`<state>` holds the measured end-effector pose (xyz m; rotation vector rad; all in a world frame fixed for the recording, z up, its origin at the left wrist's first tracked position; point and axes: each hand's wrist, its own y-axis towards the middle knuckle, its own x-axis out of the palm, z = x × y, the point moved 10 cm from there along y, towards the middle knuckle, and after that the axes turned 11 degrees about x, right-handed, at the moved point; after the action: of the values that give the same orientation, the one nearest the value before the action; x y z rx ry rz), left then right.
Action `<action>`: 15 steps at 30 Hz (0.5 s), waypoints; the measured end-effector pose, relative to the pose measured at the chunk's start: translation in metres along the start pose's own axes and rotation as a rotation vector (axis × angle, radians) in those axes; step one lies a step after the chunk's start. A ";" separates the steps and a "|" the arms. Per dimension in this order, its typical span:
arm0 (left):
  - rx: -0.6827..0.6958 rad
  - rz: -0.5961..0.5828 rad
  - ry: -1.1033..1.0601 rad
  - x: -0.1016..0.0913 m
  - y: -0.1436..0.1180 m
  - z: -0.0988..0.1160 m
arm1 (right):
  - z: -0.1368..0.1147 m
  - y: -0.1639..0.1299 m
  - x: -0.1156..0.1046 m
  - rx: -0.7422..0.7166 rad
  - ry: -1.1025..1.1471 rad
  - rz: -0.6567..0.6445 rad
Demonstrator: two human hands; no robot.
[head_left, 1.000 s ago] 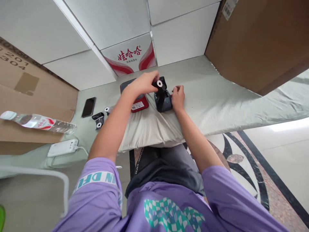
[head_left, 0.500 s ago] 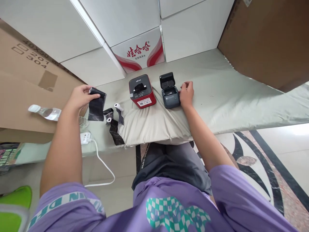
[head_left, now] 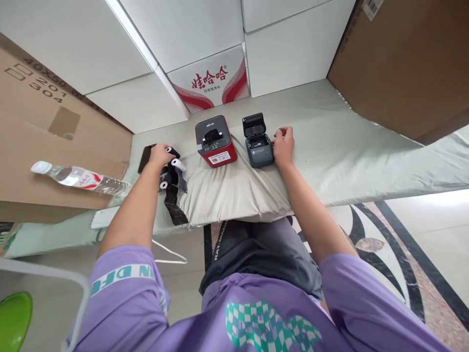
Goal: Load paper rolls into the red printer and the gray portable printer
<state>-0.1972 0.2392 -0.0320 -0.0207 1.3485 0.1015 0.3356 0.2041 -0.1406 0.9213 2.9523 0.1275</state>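
**Left hand lowered onto roll pile; right hand unmoved at grey printer**

Since half a second ago the left hand [head_left: 158, 155] has come down from its raised position at the left and now rests on the cluster of black rolls [head_left: 171, 178] at the left edge of the cushion. The black strip it then held up is no longer raised. The fingers curl over one roll with a white core end; whether they clamp it or merely rest on it cannot be told.

The rolls are black with white cores. Three core ends show, and a loose black tail trails toward the near edge of the bench.

The right hand [head_left: 284, 144] stays where it was, loosely curled, fingertips against the right side of the grey printer [head_left: 258, 145]. It grips nothing. The printer's lid stands open, showing the empty bay. Just left of it sits a red printer [head_left: 215, 142] with a dark top and a label on its front face.

Both printers stand on a pale cushion [head_left: 227, 190] laid on a bench covered with a light green cloth [head_left: 348, 142]. A dark phone [head_left: 145, 157] lies partly under the left hand. Farther left, a water bottle [head_left: 78, 177] lies on brown cardboard [head_left: 44, 122]. A white carton with red print [head_left: 208, 83] stands against the white-tiled wall, and a large cardboard box [head_left: 403, 63] stands to the right. The floor is patterned stone.
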 end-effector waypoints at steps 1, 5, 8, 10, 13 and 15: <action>0.005 0.010 -0.019 -0.001 0.000 -0.002 | 0.000 0.000 0.000 0.001 0.002 0.000; -0.015 0.153 -0.057 -0.036 -0.005 -0.028 | 0.001 0.002 0.000 -0.005 0.045 -0.006; 0.027 -0.003 -0.059 -0.035 -0.013 -0.043 | 0.000 0.002 0.002 -0.018 0.064 -0.018; 0.085 -0.164 -0.080 -0.016 -0.023 -0.045 | -0.003 0.000 0.001 -0.036 0.054 -0.009; 0.165 -0.186 -0.097 -0.002 -0.039 -0.045 | -0.007 -0.001 0.000 -0.044 0.029 0.013; 0.233 -0.104 -0.132 -0.007 -0.047 -0.041 | -0.006 -0.001 0.000 -0.025 0.034 0.015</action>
<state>-0.2349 0.1891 -0.0364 0.1103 1.2179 -0.1400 0.3343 0.2027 -0.1350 0.9471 2.9684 0.1815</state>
